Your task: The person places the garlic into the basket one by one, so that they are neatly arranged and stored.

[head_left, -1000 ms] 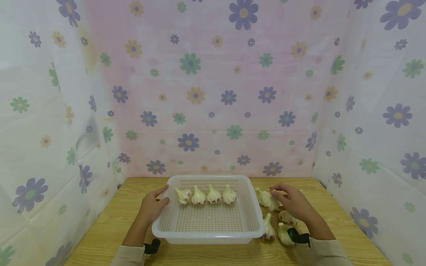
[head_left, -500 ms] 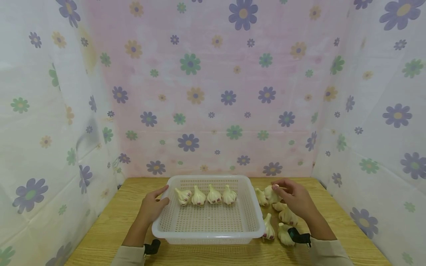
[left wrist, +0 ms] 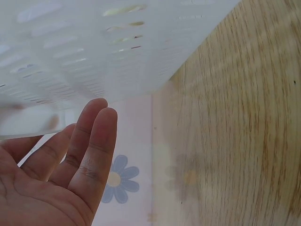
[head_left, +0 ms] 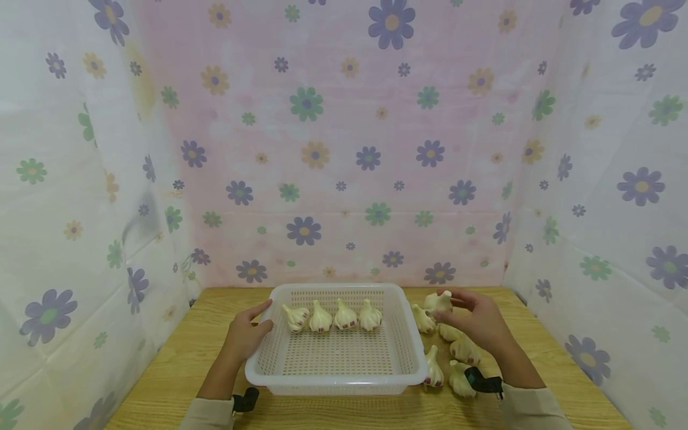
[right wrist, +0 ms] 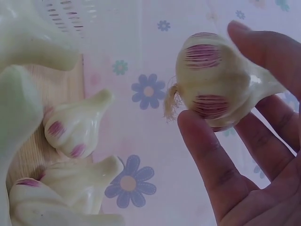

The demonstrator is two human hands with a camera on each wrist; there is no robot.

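A white plastic basket (head_left: 335, 380) with slotted walls stands on the table, a row of several garlic bulbs (head_left: 321, 319) along its far side. My left hand (head_left: 247, 337) holds the basket's left rim with thumb and index finger; in the left wrist view the other fingers extend along its outside wall. To the right of the basket, my right hand (head_left: 479, 319) pinches a garlic bulb (right wrist: 214, 77) between thumb and fingers, above other bulbs. Purple streaks mark this bulb, its roots point left and its stem right in the right wrist view.
Several loose garlic bulbs (head_left: 433, 367) lie right of the basket, some below the right hand and wrist. The wooden table (head_left: 172, 364) ends at a flowered cloth backdrop (head_left: 344, 251), with similar cloth at both sides.
My right hand has picked up a bulb from the group on the right, raised it slightly and turned it. The left hand and the basket have stayed in place.
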